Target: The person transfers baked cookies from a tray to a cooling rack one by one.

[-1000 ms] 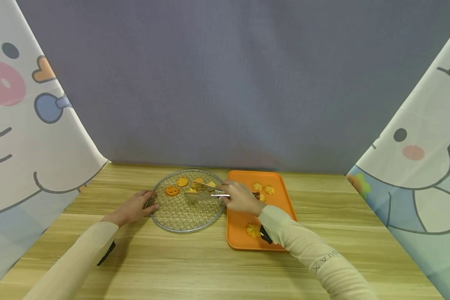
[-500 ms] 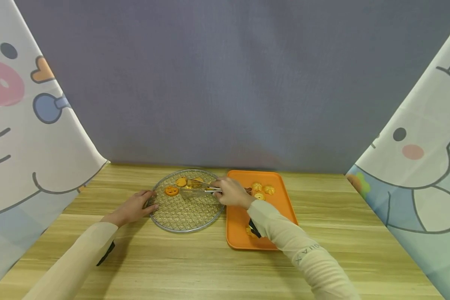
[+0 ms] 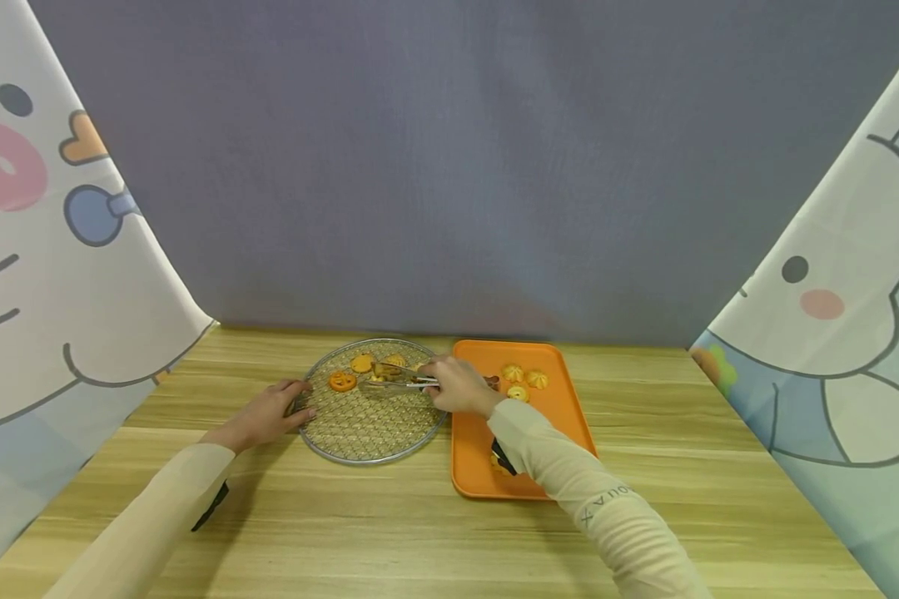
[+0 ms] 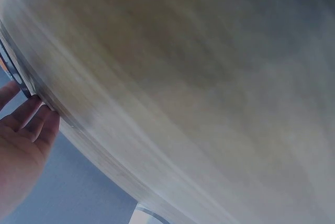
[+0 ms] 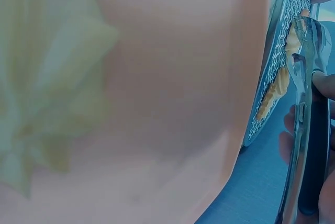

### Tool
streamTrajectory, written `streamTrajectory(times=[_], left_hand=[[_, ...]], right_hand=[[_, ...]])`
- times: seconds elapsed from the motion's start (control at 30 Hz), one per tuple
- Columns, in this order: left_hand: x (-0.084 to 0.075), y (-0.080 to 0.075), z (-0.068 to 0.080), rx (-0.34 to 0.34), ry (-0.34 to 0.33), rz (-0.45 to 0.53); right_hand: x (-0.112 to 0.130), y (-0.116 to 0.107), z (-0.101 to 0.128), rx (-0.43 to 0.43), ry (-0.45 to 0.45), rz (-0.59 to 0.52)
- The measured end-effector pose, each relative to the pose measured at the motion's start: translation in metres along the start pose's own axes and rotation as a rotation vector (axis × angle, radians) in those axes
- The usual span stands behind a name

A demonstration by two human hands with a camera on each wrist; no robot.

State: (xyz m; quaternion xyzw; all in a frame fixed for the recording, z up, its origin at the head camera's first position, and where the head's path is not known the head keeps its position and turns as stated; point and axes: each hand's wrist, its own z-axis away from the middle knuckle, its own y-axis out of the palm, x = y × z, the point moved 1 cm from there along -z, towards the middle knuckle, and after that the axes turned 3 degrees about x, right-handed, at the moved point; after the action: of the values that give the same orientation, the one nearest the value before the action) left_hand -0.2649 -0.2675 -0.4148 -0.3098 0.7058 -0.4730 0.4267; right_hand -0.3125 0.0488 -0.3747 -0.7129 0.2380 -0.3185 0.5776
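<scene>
My right hand point(image 3: 457, 385) grips a pair of metal tongs point(image 3: 400, 384) with dark handles. The tong arms stand slightly apart over a round wire rack point(image 3: 367, 424), their tips beside a small yellow cookie point(image 3: 378, 378). An orange cookie with cut-out holes point(image 3: 342, 381) and a round golden one point(image 3: 362, 363) lie left of the tips, and a ridged cookie point(image 3: 394, 360) lies behind. In the right wrist view the hand wraps the tongs point(image 5: 314, 156) near the rack's edge. My left hand point(image 3: 265, 413) touches the rack's left rim with fairly straight fingers and thumb.
An orange tray point(image 3: 472, 449) lies right of the rack, partly under my right forearm. Flower-shaped cookies point(image 3: 537, 379) and a ring-shaped cookie point(image 3: 518, 393) sit on it; another cookie is mostly hidden under the wrist. A grey cloth panel point(image 3: 449, 208) rises behind the wooden table point(image 3: 330, 532).
My right hand has moved left with the tongs, whose tips are now closer together and nearer the orange cookie. The left hand stays at the rim.
</scene>
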Motion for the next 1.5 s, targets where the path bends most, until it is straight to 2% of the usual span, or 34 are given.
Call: streamTrajectory(times=[0.23,0.43,0.77,0.93,1.2,1.5], left_hand=[[-0.003,-0.003,-0.001,0.055,-0.051,-0.016],[-0.004,-0.003,-0.001,0.049,-0.049,-0.015],[-0.006,-0.005,0.0,0.045,-0.046,-0.012],[-0.006,-0.004,0.0,0.049,-0.049,-0.018],[-0.005,-0.005,0.0,0.053,-0.048,-0.013],[-0.003,-0.002,-0.001,0.009,-0.021,-0.035]], right_hand=[[0.002,0.0,0.001,0.01,0.019,0.0],[0.003,-0.001,0.002,0.002,0.027,-0.007],[0.002,-0.012,0.011,-0.007,-0.008,-0.055],[0.002,-0.02,0.021,-0.034,-0.039,-0.029],[-0.005,-0.027,0.043,-0.032,-0.023,-0.035],[-0.024,-0.032,0.071,-0.075,-0.067,-0.005]])
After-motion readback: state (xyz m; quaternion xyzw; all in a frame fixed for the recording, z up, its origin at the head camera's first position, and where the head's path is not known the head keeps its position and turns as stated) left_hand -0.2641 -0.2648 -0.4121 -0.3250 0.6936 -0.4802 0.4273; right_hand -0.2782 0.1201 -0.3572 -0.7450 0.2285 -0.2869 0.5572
